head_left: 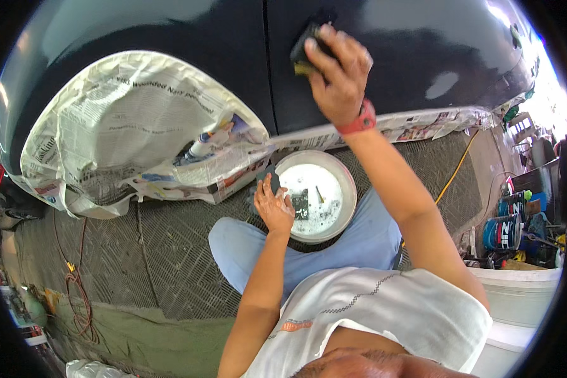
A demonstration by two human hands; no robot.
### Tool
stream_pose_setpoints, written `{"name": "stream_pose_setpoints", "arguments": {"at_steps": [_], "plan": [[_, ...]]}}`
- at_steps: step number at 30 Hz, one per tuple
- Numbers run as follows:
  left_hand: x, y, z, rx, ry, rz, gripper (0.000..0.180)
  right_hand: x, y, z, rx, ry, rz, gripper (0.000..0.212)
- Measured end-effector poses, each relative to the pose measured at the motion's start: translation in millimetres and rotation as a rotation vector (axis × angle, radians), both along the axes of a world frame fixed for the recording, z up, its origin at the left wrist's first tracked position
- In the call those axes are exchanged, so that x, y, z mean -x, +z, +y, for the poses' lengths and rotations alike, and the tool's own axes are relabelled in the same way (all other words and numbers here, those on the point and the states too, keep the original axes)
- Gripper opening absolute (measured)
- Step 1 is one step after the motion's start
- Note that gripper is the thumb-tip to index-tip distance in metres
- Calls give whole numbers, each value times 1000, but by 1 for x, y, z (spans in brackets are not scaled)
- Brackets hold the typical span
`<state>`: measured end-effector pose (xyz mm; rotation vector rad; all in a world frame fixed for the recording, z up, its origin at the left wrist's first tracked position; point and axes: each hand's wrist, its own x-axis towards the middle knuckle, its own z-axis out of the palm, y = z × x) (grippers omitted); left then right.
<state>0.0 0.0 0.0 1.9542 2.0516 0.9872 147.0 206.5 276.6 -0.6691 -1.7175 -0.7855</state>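
My right hand, with a red band at the wrist, is closed round a dark sponge-like block with a yellow-green edge. It presses the block against the glossy dark car panel, to the right of a vertical seam. Lower down, my left hand is closed on a dark grey pad at the left rim of a round basin. White suds fill the basin. In them lie a dark square piece and a small thin strip; I cannot make out what either is.
Newspaper masks the wheel arch, and more paper runs along the panel's lower edge. A yellow cable crosses the textured floor mat at right. Paint cans and white buckets stand to the right; a reddish-brown cord lies left.
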Motion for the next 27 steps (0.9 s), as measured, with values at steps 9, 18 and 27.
{"name": "stream_pose_setpoints", "arguments": {"at_steps": [9,18,27], "plan": [[12,10,-5,-7,9,9,21,22,39,4,-28,19,33,53],[6,13,19,-17,8,6,19,-8,-28,2,38,-12,-115,47],[3,13,10,7,11,19,20,-4,-27,-7,88,-18,-70,48]]}}
